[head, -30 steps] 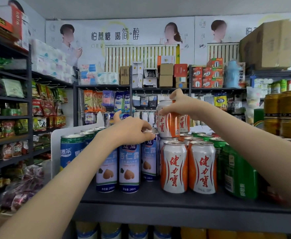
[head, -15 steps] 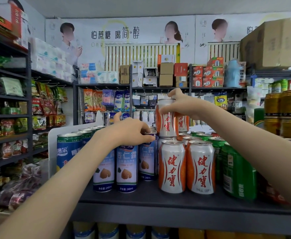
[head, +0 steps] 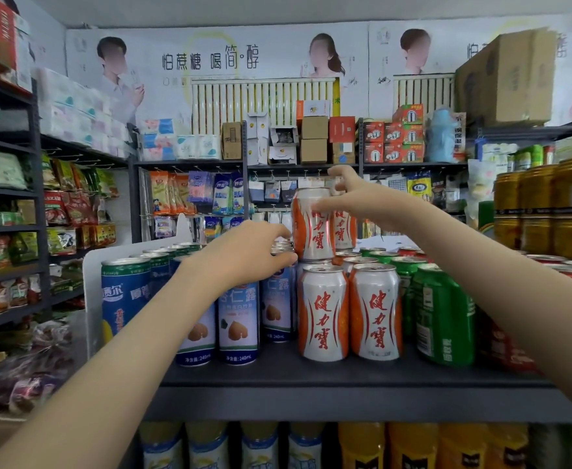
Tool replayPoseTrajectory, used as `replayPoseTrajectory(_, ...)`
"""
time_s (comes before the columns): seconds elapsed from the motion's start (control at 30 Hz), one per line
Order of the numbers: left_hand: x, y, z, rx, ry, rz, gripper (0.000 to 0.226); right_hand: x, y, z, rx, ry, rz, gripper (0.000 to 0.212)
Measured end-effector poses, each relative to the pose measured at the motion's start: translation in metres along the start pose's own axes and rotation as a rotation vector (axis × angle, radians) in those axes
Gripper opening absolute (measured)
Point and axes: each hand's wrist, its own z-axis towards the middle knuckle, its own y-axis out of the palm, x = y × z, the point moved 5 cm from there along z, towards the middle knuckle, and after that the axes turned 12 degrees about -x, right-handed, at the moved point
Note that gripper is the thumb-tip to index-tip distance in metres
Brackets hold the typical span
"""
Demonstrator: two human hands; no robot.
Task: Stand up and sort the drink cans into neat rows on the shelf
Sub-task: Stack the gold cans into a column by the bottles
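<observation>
An orange-and-white drink can [head: 310,231] stands stacked on the front orange-and-white cans [head: 323,313] on the dark shelf [head: 311,377]. My right hand [head: 359,201] is at its upper right. The fingers are spread above the rim and only the thumb lies against its side. My left hand [head: 244,255] is curled over the top of a blue-and-white almond drink can [head: 278,306] in the row left of the orange cans. More blue-and-white cans [head: 237,323] stand in front of it, with taller blue cans [head: 125,292] at far left and green cans [head: 443,316] at right.
A white divider panel [head: 90,299] bounds the shelf's left end. Gold cans [head: 548,208] are stacked at the right. Bottled drinks [head: 362,445] fill the shelf below. Snack racks [head: 7,231] line the aisle on the left, and boxes sit on the far shelves [head: 311,143].
My right hand has slid right off the stacked can's top and spread its fingers, leaving the can standing. My left hand stays on the blue can. The view has shifted slightly.
</observation>
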Motion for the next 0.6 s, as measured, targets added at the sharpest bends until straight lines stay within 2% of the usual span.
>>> replayPoseTrajectory(0.1, 0.021, -0.006, -0.011, 0.145, 0.040, 0.098, 0.049, -0.001, -0.010, -0.026, 0.083, -0.003, -0.010, 0.087)
replayPoseTrajectory(0.17, 0.039, -0.008, -0.019, 0.274, 0.099, 0.139, 0.050, -0.003, -0.015, -0.049, 0.108, -0.003, -0.086, 0.075)
replayPoseTrajectory(0.3, 0.078, 0.003, -0.026, 0.349, 0.227, 0.106, 0.048, 0.004, -0.020, -0.098, 0.061, 0.056, -0.533, 0.041)
replayPoseTrajectory(0.37, 0.096, 0.013, -0.026, 0.333, 0.259, 0.117, 0.047, 0.019, -0.017, -0.113, 0.021, 0.164, -0.706, 0.047)
replayPoseTrajectory(0.5, 0.121, 0.029, -0.024, 0.289, 0.250, 0.118, 0.045, 0.052, -0.011, -0.121, -0.026, 0.414, -1.040, 0.075)
replayPoseTrajectory(0.6, 0.130, 0.036, -0.021, 0.275, 0.210, 0.119, 0.046, 0.061, -0.013, -0.123, -0.071, 0.421, -1.054, 0.071)
